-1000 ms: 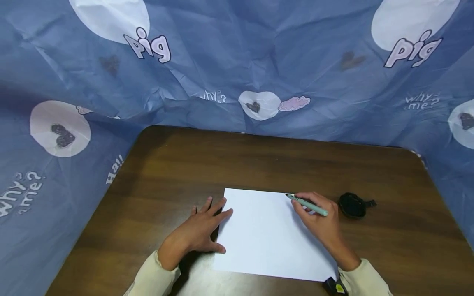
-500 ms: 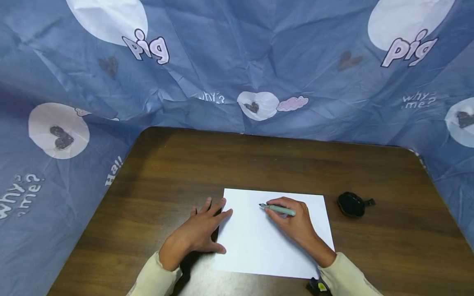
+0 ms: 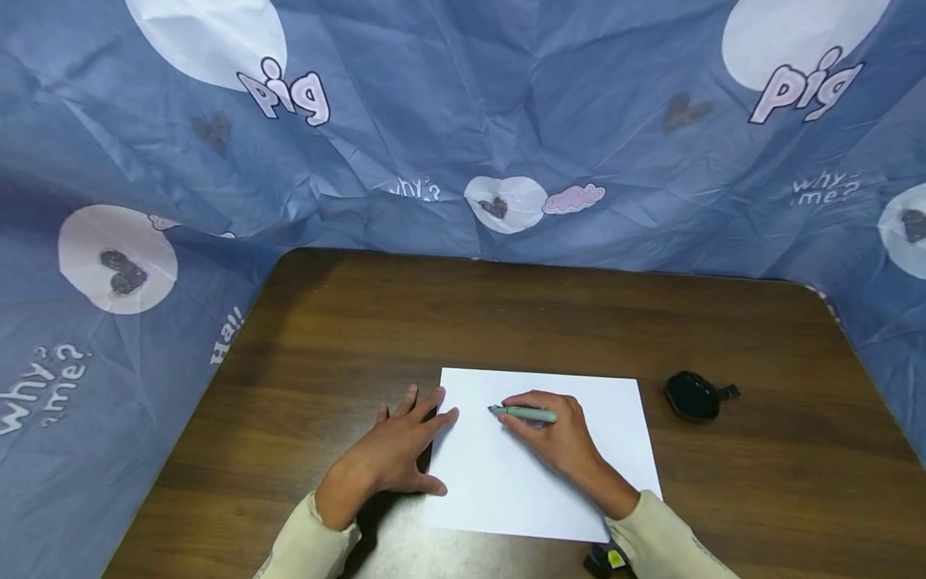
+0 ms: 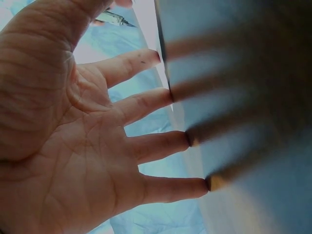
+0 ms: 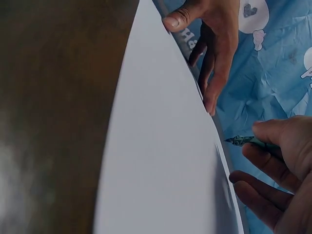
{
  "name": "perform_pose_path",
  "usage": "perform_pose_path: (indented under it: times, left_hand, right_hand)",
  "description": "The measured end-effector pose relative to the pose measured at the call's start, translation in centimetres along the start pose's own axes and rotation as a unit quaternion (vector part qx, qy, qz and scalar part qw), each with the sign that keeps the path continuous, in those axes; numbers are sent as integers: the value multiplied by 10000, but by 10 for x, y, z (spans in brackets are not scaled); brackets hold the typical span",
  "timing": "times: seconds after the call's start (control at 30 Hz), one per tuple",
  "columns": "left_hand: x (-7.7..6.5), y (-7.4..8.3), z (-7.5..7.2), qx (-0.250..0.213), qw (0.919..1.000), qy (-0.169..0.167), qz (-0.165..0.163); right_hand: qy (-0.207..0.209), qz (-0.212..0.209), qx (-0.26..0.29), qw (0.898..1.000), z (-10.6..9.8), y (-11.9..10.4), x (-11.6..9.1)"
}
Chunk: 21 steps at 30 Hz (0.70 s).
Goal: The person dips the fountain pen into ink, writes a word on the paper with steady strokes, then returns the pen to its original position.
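A white sheet of paper lies on the wooden table, with no marks visible on it. My left hand rests spread at the sheet's left edge, thumb and fingertips touching it; the left wrist view shows its palm and straight fingers. Over the upper middle of the paper, my right hand pinches a pale green pen between thumb and fingers. The pen's dark pointed tip faces left, close to the sheet. Whether it touches the paper I cannot tell.
To the right of the paper sits a small black dish with a short handle. A black device with a yellow patch is at my right wrist. Blue printed cloth hangs behind the brown table and along its sides.
My right hand has moved left with the pen, from the sheet's upper right edge to its upper middle, slowing in the last half second. The left hand has stayed in place.
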<state>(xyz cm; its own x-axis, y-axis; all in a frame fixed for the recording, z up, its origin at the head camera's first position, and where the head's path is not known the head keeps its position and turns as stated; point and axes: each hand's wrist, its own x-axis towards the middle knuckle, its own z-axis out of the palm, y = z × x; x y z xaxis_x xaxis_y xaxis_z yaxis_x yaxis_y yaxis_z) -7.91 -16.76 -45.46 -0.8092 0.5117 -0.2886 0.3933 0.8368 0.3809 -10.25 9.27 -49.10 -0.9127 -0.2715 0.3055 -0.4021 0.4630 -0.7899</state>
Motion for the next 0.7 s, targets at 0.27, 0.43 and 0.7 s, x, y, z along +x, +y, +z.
perform_pose_path:
  times: [0.27, 0.43, 0.7]
  left_hand:
    - [1, -2, 1, -25, 10000, -8, -42]
    - [1, -2, 0, 32, 10000, 13, -79]
    - [1, 0, 0, 39, 10000, 3, -89]
  right_hand:
    - [98, -3, -224, 9997, 5, -1, 1]
    - [119, -173, -349, 9992, 6, -1, 3]
    - [114, -211, -338, 9991, 4, 0, 3]
